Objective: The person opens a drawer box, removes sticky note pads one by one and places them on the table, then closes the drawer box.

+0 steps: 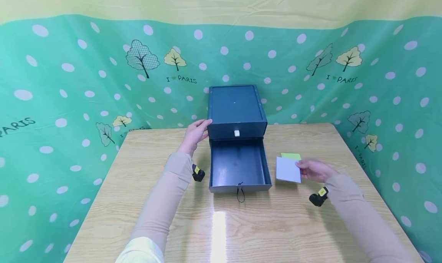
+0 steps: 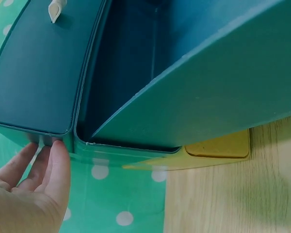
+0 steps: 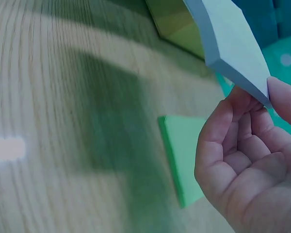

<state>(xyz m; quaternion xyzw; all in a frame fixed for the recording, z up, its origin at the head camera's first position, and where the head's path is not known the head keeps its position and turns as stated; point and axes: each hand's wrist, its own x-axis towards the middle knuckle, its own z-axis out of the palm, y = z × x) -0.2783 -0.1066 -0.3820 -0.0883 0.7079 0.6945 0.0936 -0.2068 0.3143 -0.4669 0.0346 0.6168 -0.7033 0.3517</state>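
Observation:
A dark blue drawer unit [image 1: 235,101] stands at the back of the table. Its upper drawer [image 1: 221,131], with a white tab, is closed, while the lower drawer [image 1: 238,161] is pulled out and shows a bare inside. The left hand [image 1: 196,134] touches the unit's left side by the upper drawer, its fingers fairly straight in the left wrist view. Right of the lower drawer, the right hand [image 1: 315,170] pinches a pale blue sticky note pad [image 1: 288,169] by its edge between thumb and fingers. A green sticky note pad [image 3: 184,155] lies on the table beneath it.
The wooden table [image 1: 276,224] ends at a green polka-dot cloth [image 1: 297,75] behind and at both sides. A black cord loop [image 1: 241,195] hangs from the lower drawer's front. Yellow shows low on the unit's side [image 2: 218,145].

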